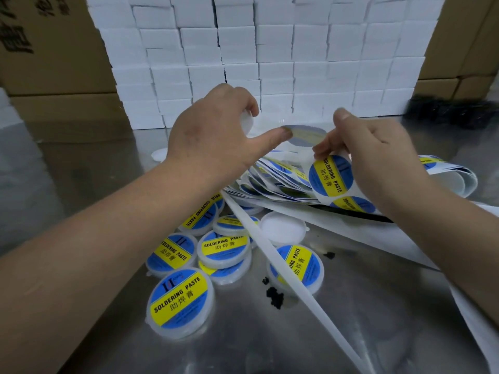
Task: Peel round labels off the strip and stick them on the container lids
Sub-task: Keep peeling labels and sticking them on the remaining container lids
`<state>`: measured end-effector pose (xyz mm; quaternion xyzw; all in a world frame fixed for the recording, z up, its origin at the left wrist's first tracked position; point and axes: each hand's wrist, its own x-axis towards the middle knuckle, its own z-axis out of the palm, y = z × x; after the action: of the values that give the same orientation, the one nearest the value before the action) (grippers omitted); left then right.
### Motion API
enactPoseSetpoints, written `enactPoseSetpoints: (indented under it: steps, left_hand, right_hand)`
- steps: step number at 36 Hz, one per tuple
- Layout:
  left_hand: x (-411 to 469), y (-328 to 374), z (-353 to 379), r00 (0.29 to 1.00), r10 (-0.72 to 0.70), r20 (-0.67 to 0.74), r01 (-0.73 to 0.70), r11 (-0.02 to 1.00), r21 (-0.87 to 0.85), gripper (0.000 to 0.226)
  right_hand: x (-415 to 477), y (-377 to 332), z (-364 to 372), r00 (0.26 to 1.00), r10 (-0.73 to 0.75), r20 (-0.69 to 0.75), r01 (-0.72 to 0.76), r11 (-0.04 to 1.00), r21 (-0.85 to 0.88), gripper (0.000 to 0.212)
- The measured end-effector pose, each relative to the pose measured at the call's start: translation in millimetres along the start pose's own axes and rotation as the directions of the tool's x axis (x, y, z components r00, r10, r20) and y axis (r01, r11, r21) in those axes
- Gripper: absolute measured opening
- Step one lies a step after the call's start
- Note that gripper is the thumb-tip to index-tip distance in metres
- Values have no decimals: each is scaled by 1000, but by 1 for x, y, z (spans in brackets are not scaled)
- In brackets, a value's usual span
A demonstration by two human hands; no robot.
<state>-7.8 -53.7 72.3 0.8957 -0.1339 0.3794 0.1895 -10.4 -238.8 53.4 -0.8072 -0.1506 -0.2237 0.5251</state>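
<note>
My left hand (pixel 216 130) holds a white container lid (pixel 247 122) in its curled fingers, and its thumb tip touches the edge of a round label (pixel 305 134) peeled half off. My right hand (pixel 367 152) pinches the label strip (pixel 330 175), which bends over and shows blue and yellow "SOLDERING PASTE" labels. Several labelled lids (pixel 181 299) lie on the steel table below my left forearm. One bare white lid (pixel 282 228) lies among them.
Empty white backing strip (pixel 283 268) trails across the steel table (pixel 351 319) toward me. More folded strip (pixel 448 176) piles at the right. A wall of white boxes (pixel 256 49) stands behind, with brown cartons (pixel 48 49) at both sides. Black crumbs (pixel 274 294) dot the table.
</note>
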Motion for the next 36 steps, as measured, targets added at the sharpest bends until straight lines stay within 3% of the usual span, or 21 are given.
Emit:
enactPoseSetpoints:
  steps: [18,22,28,36]
  left_hand:
    - [-4,1,-5,978,127,-168,-128,992,8,51]
    - [-4,2,-5,976,154,-157,-153,988,17,51]
    - [-6,3,-4,974,191,-120,-187,982,39,53]
    - [-6,3,-4,961,256,-104,-246,964,101,52]
  right_hand:
    - [3,-3,1,994,101,-52,-96,992,84,42]
    - [2,-3,3,995,104,1,-104,991,84,46]
    - [2,-3,2,993,113,-27,-109,987,114,37]
    - [1,-5,2,996,77,-41,-76,997,7,26]
